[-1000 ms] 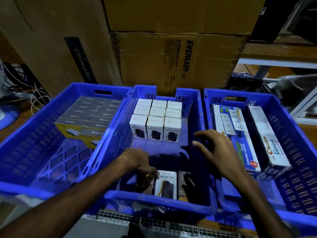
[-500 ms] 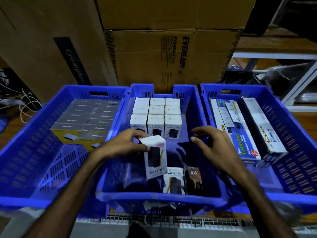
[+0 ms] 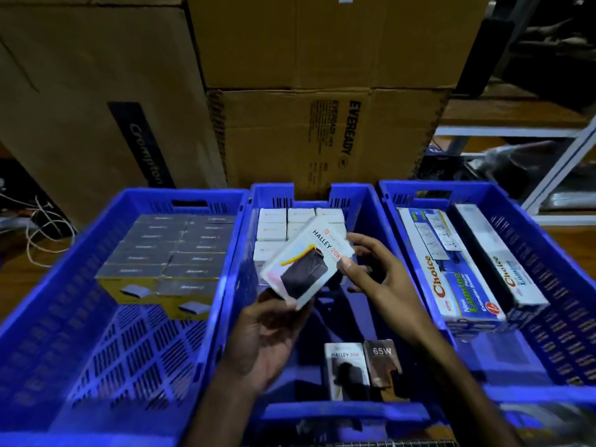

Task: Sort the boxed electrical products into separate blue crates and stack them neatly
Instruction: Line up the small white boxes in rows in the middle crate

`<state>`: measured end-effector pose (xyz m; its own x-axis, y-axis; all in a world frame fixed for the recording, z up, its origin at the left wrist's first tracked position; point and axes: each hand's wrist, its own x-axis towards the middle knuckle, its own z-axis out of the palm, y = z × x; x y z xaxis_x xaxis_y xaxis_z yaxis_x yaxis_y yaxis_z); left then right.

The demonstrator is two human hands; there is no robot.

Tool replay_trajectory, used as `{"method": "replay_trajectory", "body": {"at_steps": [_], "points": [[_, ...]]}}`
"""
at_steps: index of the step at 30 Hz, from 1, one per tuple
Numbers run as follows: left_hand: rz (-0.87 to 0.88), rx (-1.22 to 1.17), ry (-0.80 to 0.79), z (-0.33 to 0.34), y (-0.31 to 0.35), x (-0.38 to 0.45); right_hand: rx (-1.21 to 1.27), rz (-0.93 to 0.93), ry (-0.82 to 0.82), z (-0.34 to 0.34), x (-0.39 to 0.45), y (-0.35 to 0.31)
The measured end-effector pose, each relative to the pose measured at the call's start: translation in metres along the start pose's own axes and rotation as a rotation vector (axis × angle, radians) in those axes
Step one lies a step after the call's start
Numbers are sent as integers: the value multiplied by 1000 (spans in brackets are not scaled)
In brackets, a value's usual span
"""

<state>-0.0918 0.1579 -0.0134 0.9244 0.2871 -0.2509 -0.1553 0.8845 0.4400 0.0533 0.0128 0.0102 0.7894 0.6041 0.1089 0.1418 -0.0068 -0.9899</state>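
Observation:
A white Halley 20K box [image 3: 306, 259] is held tilted above the middle blue crate [image 3: 342, 411]. My left hand [image 3: 271, 333] grips its lower corner from underneath. My right hand [image 3: 371, 269] pinches its upper right edge with thumb and fingers. Behind it, at the crate's far end, stand neat rows of white boxes [image 3: 272, 222], partly hidden by the held box. Near the crate's front wall stand another Halley box [image 3: 345, 369] and a brown 65W box [image 3: 382, 362].
The left blue crate [image 3: 64, 317] holds rows of grey-topped yellow boxes [image 3: 167, 253] at its far end. The right blue crate [image 3: 548, 285] holds two long Choice extension-socket boxes [image 3: 451, 279]. Large cardboard cartons [image 3: 306, 137] stand behind; loose white cables [image 3: 42, 233] lie far left.
My left hand lifted the Halley box from the crate's front and raised it. My right hand moved in and took hold of its upper edge. The box turned face up.

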Motion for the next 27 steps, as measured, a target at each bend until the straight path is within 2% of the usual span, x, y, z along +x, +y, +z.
{"method": "replay_trajectory", "body": {"at_steps": [6,10,15,18,23,27], "points": [[13,30,6,-4,-3,-7,48,9,-32,11,18,-9],[16,237,82,-9,0,-7,59,64,-55,13,34,-8],[309,567,274,-9,12,-10,66,52,-109,19,50,-17],[372,674,380,-13,23,-19,-33,28,-122,23,59,-17],[424,787,387,-25,42,-25,-239,29,-219,42,70,8],[439,847,365,-31,53,-20,-543,-41,-261,63,80,39]]}}
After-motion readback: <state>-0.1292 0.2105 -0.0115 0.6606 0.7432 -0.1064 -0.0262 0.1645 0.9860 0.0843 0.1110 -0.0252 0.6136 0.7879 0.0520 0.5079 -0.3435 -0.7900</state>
